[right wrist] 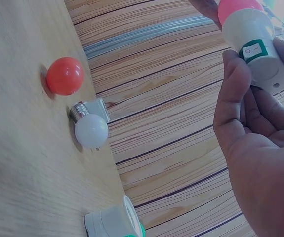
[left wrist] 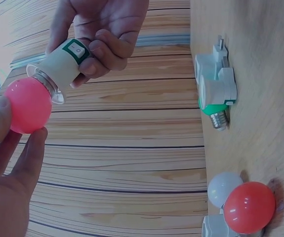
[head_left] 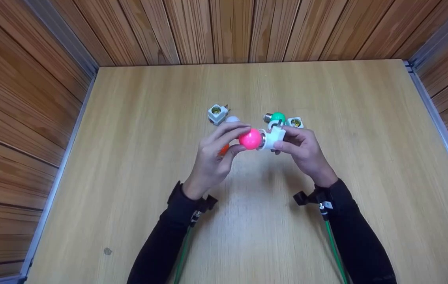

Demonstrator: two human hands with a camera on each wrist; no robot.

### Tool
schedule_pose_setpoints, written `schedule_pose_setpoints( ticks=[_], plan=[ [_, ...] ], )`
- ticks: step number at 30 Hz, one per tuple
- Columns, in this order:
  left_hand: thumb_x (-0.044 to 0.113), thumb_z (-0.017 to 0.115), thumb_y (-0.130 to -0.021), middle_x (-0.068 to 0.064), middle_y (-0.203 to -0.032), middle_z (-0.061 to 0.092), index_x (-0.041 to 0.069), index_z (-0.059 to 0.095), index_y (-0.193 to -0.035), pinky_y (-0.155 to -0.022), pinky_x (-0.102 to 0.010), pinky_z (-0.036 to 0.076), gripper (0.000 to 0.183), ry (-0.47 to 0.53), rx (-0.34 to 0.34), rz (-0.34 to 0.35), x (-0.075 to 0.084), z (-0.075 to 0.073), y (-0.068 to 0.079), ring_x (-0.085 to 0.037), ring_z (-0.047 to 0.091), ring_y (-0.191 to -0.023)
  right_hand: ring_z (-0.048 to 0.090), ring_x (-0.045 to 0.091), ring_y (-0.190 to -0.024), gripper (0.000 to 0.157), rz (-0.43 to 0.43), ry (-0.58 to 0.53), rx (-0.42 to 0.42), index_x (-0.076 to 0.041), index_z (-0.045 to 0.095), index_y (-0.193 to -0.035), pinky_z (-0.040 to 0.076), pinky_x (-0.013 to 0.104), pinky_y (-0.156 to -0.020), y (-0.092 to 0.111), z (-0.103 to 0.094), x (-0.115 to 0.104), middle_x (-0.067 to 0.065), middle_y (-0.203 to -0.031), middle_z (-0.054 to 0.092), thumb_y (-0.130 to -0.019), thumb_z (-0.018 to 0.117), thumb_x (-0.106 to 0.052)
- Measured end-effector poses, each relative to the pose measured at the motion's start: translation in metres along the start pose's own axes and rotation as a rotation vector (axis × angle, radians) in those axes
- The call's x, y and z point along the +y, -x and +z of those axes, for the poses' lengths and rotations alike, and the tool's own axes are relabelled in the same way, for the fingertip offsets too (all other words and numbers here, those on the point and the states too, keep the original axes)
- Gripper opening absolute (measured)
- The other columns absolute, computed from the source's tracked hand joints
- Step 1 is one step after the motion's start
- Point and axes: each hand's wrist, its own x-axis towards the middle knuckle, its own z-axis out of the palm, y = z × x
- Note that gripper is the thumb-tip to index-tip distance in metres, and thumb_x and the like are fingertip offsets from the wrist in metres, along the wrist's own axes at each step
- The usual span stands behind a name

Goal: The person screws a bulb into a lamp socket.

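My left hand (head_left: 214, 156) pinches a pink light bulb (head_left: 250, 139) between thumb and fingertips, above the table. In my right hand (head_left: 306, 154) is a white plug-in lamp socket (head_left: 273, 138), held between thumb and fingers. The bulb's metal screw base (left wrist: 44, 81) sits at the mouth of the socket, partly inside its clear flared rim, in the left wrist view. A rocker switch (left wrist: 76, 49) with a green surround shows on the socket's side.
On the table (head_left: 149, 177) behind the hands lie a green bulb (head_left: 278, 116), a white bulb (right wrist: 91, 131) and a red-orange bulb (left wrist: 249, 207). More white sockets stand near them, one at left (head_left: 217, 113) and one at right (head_left: 295, 122). Wooden walls enclose the table's back and sides.
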Motion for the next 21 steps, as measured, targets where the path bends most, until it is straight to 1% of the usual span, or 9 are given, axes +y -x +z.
schedule_pose_setpoints(
  ticks=[5,9,12,15,18,19,21],
  plan=[
    [0.014,0.071,-0.1,-0.019,-0.129,0.072,-0.003,0.072,-0.131,-0.113,-0.033,0.059,0.036,-0.006,-0.001,0.022,0.0009,-0.0002,-0.0006,-0.026,0.071,-0.122,0.068,0.005,-0.082,0.037,-0.012,-0.033,-0.019,-0.015,0.077,-0.117,0.059,0.019,-0.071,0.0,-0.0007,0.0015,-0.009,-0.101,0.077,-0.097,0.057,0.009],
    [0.013,0.073,-0.099,-0.019,-0.131,0.071,-0.003,0.07,-0.133,-0.111,-0.032,0.06,0.038,0.023,-0.006,0.008,-0.0011,-0.0009,-0.0003,-0.025,0.072,-0.121,0.068,0.005,-0.084,0.036,-0.017,-0.039,-0.019,-0.014,0.076,-0.118,0.06,0.019,-0.073,0.0,-0.0009,0.0017,-0.009,-0.102,0.077,-0.098,0.056,0.009],
    [0.014,0.075,-0.098,-0.02,-0.133,0.069,-0.003,0.068,-0.136,-0.108,-0.032,0.062,0.042,0.044,-0.005,-0.021,-0.0031,-0.0018,0.0001,-0.025,0.072,-0.12,0.068,0.005,-0.085,0.036,-0.018,-0.035,-0.006,-0.012,0.075,-0.12,0.06,0.018,-0.075,0.0001,-0.0005,0.0011,-0.009,-0.104,0.076,-0.098,0.056,0.009],
    [0.016,0.077,-0.096,-0.02,-0.134,0.068,-0.003,0.066,-0.138,-0.104,-0.032,0.064,0.047,0.068,0.005,-0.061,-0.0027,-0.0035,-0.0006,-0.024,0.072,-0.119,0.068,0.005,-0.086,0.033,-0.023,-0.04,0.01,-0.005,0.074,-0.121,0.061,0.019,-0.075,-0.0001,0.0002,0.0002,-0.008,-0.105,0.077,-0.097,0.057,0.011],
    [0.017,0.079,-0.095,-0.019,-0.132,0.068,-0.003,0.063,-0.138,-0.101,-0.031,0.065,0.05,0.1,0.015,-0.111,-0.0019,-0.0047,-0.0013,-0.022,0.073,-0.114,0.068,0.005,-0.087,0.03,-0.04,-0.043,0.025,0.007,0.071,-0.122,0.061,0.019,-0.075,-0.0003,0.0009,-0.0001,-0.007,-0.107,0.077,-0.096,0.058,0.012],
    [0.017,0.08,-0.095,-0.018,-0.131,0.068,-0.003,0.063,-0.138,-0.099,-0.031,0.065,0.051,0.11,0.017,-0.127,-0.0017,-0.0049,-0.0013,-0.021,0.074,-0.112,0.068,0.005,-0.087,0.03,-0.046,-0.045,0.028,0.009,0.07,-0.123,0.061,0.019,-0.075,-0.0002,0.0011,-0.0001,-0.007,-0.107,0.078,-0.096,0.058,0.012],
    [0.016,0.081,-0.094,-0.018,-0.129,0.068,-0.003,0.063,-0.137,-0.098,-0.031,0.066,0.05,0.134,0.02,-0.155,-0.0015,-0.0048,-0.001,-0.021,0.074,-0.109,0.068,0.005,-0.088,0.031,-0.057,-0.043,0.037,0.009,0.07,-0.124,0.061,0.019,-0.075,0.0,0.0016,0.0,-0.007,-0.108,0.078,-0.096,0.058,0.013]
  ],
)
